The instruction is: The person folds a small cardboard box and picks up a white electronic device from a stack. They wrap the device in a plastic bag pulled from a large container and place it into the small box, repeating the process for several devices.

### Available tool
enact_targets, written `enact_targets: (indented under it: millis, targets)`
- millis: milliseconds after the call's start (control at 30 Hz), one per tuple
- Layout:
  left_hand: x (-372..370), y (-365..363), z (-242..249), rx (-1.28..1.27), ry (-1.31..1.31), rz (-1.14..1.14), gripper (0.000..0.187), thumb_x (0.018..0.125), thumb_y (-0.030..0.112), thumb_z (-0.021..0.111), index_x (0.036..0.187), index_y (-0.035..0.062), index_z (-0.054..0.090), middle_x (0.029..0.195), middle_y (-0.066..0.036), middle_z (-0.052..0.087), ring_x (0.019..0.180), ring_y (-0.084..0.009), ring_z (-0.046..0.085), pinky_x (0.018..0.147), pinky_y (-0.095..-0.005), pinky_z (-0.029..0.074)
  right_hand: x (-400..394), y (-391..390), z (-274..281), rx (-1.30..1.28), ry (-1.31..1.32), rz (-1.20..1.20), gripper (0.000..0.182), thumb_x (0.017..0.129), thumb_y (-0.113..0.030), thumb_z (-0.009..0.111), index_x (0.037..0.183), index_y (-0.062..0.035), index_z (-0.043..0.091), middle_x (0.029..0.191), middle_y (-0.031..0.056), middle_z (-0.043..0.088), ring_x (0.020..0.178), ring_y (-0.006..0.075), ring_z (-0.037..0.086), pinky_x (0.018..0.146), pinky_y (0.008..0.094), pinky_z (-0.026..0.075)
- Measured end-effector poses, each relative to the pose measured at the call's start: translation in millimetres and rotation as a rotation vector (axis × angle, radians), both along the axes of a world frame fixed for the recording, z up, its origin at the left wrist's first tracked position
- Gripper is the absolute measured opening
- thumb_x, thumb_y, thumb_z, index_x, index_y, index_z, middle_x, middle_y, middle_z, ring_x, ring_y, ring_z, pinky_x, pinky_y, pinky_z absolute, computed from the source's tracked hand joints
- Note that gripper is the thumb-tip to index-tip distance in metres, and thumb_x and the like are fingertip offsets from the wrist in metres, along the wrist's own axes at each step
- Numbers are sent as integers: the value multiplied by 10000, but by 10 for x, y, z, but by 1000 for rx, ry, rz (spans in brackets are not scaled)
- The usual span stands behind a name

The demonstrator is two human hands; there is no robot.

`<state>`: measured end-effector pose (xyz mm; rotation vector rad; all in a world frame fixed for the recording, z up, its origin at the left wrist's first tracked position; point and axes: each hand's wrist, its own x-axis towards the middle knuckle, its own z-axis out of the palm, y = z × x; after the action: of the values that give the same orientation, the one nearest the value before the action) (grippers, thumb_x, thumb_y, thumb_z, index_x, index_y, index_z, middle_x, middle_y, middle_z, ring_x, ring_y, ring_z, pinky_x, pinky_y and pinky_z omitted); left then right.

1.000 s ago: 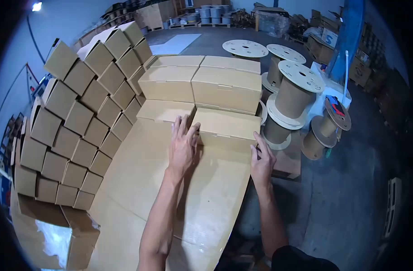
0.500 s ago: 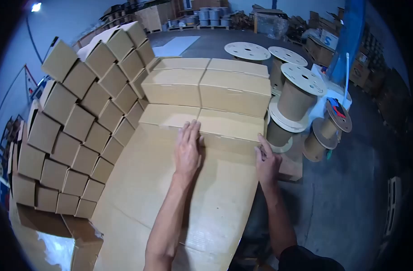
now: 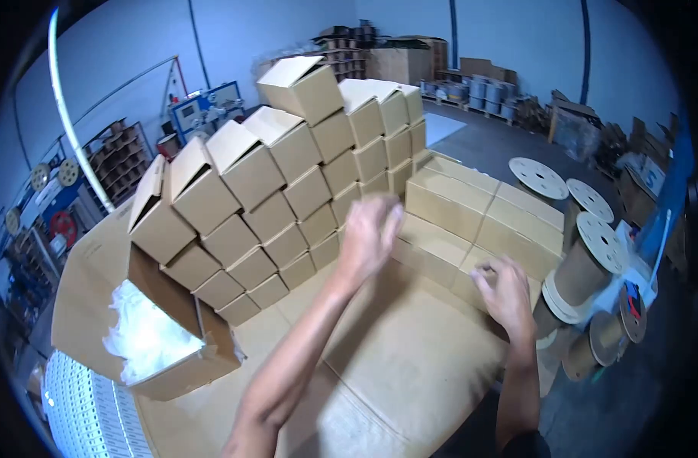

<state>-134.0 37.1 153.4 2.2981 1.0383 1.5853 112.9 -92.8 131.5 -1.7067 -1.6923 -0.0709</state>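
Observation:
My left hand [image 3: 370, 235] is raised over the cardboard surface [image 3: 395, 343], in front of the stacked boxes; it is blurred, with the thumb apart from the loosely bent fingers and nothing in it. To its right, my right hand [image 3: 508, 296] hovers near the front row of closed boxes [image 3: 433, 240], its fingers curved and apart, also holding nothing. Behind that row, a higher row of long closed cardboard boxes [image 3: 448, 200] stands side by side. A tall stepped stack of small cartons [image 3: 261, 210] rises on the left, several with their lid flaps slightly lifted.
At lower left stands an open carton [image 3: 173, 382] with white translucent plastic [image 3: 147, 336] inside. Cable reels [image 3: 589, 267] are piled beyond the right edge of the surface. A blue post [image 3: 669, 191] rises behind them, and machinery [image 3: 204, 111] stands at the far left.
My view has swung left, bringing the carton stack and the plastic-filled carton further in. Both hands have come away from the front boxes they were touching.

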Motion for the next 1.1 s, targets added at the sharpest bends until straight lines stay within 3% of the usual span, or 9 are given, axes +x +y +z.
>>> enact_targets:
  millis: [233,400,467,533,667,733,900,1000,1100]
  targets:
    - [-869,1147,1637,9,-483,354,745,1076,554,312,1518,-42,367,1546,-277,416,1447,-407,393,1194,-461,302,-1407,1867,1277,534,248,440,459,808,-256,859,1087,-5,596,1037,155,687,986,304,686,820,393,547]
    - [-1093,1678,2080,-297,-540,358,811,1043,664,178,1561,75,383,1556,-241,437,1445,-405,412,1173,-479,345,-2204,2759,1827,572,177,266,1146,647,-390,953,1499,-102,243,1360,297,537,1251,430,561,1051,480,464]
    - [-1081,1644,2150,-535,-713,-26,828,1032,708,216,1578,100,348,1535,-163,470,1365,-354,496,1091,-545,415,-2318,2792,1895,437,219,227,1276,624,-371,966,1555,-130,128,1362,306,551,1222,462,577,1030,540,477]
    - [-1173,2136,2073,-550,-555,28,870,994,675,402,1552,10,348,1491,-249,510,1368,-368,512,1118,-465,411,-2340,2804,1972,278,369,302,1275,635,-283,977,1566,-143,117,1389,286,528,1220,463,565,1014,570,478]
    - [-1014,1736,2081,-291,-273,125,1078,785,353,836,1572,-44,215,1452,-303,521,1363,-354,530,1114,-398,448,-2349,2881,1904,703,387,325,1206,633,-130,932,1555,-164,156,1344,283,561,1168,487,578,991,571,478]
    - [-939,1325,2189,-183,-108,225,1060,795,369,827,1571,-36,228,1450,-296,528,1356,-356,537,1109,-411,457,-2347,2680,1964,884,352,326,1162,636,-96,922,1547,-109,200,1341,263,562,1208,467,555,987,584,436]
    - [-866,518,2235,-153,-446,-35,757,936,434,713,1477,-14,432,1399,-241,585,1293,-312,583,1069,-398,461,-2366,1918,1922,1143,221,196,1049,687,-95,906,1527,-38,280,1394,233,478,1299,407,462,1101,493,354]
    - [-910,-203,1946,-49,-459,-66,501,1043,325,583,1417,4,497,1286,-216,663,1218,-295,633,1036,-386,479,-2462,1177,1625,1202,273,254,994,736,-141,902,1511,-3,296,1424,214,445,1331,383,431,1132,467,341]
    - [-1013,-949,1456,53,-576,-27,332,1063,220,548,1255,-43,617,1045,-191,727,935,-186,663,841,-371,521,-2623,381,1019,1089,367,280,1051,755,-246,905,1531,26,248,1442,243,398,1353,399,392,1149,497,316]
